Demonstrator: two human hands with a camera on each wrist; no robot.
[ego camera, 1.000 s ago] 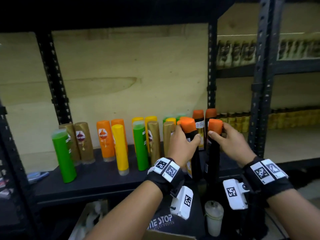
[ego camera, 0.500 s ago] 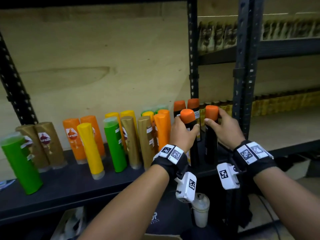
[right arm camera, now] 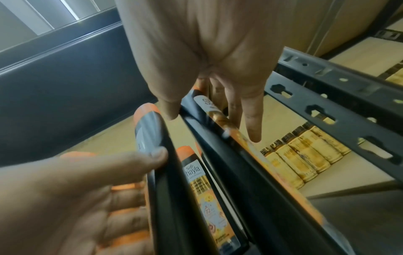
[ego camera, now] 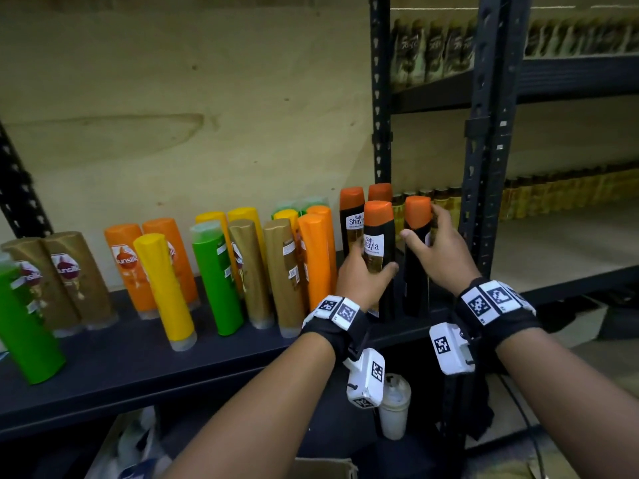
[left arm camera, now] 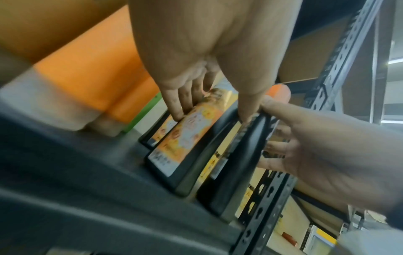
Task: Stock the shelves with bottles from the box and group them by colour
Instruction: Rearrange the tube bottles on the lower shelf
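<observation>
Two black bottles with orange caps stand side by side at the right end of the dark shelf point(ego camera: 145, 368). My left hand point(ego camera: 366, 271) grips the left black bottle point(ego camera: 378, 250) at its label, fingers on one side and thumb on the other, as the left wrist view shows on this bottle point(left arm camera: 185, 138). My right hand point(ego camera: 432, 243) holds the right black bottle point(ego camera: 416, 216) just under its cap, thumb facing the fingers point(right arm camera: 253, 124). Two more black bottles point(ego camera: 351, 216) stand behind them.
Gold, orange, yellow and green bottles point(ego camera: 214, 278) stand mixed along the shelf to the left. A black upright post point(ego camera: 484, 167) rises right beside my right hand. Beyond it, amber bottles point(ego camera: 553, 188) line another shelf. A white bottle point(ego camera: 394, 406) and a cardboard box point(ego camera: 321, 468) sit below.
Both black bottles moved further in and now stand on the shelf in front of the other two. My left hand slid from the cap down to the label. The view shifted right.
</observation>
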